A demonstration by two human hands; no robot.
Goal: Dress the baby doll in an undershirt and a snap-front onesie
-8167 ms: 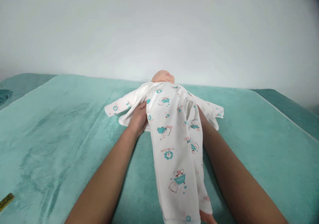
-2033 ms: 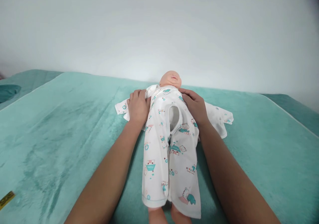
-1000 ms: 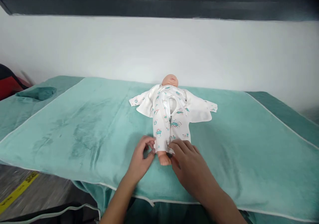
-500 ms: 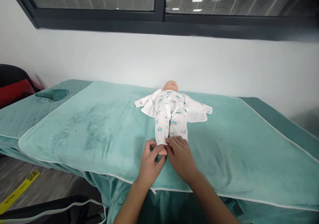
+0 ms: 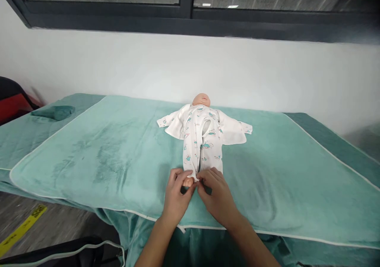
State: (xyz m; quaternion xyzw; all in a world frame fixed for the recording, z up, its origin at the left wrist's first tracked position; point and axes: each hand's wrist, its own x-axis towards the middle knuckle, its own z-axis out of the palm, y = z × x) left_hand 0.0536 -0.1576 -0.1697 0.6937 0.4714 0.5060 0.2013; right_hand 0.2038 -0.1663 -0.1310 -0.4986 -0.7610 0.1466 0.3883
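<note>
A baby doll (image 5: 202, 99) lies on its back, head toward the wall, its arms spread in a white printed jacket (image 5: 234, 128). Printed white baby trousers (image 5: 191, 148) with an open crotch cover its belly and legs. My left hand (image 5: 175, 195) curls its thumb and index finger around the doll's bare foot (image 5: 188, 182), at the hem of the left-hand trouser leg. Beside it, my right hand (image 5: 218, 195) pinches the inner edge of that same hem. The other foot is hidden behind my right hand.
A green plush cover (image 5: 133, 140) with white piping lies over the bed. Behind it rise a white wall (image 5: 148, 61) and a dark window frame (image 5: 118, 19). A red and black object (image 5: 14, 104) stands at left, and yellow tape (image 5: 23, 229) marks the floor.
Both hands have moved from the trousers' waist down to the hem at one foot. The view has pulled back. Since half a second ago, the hem has been drawn slightly down over the foot.
</note>
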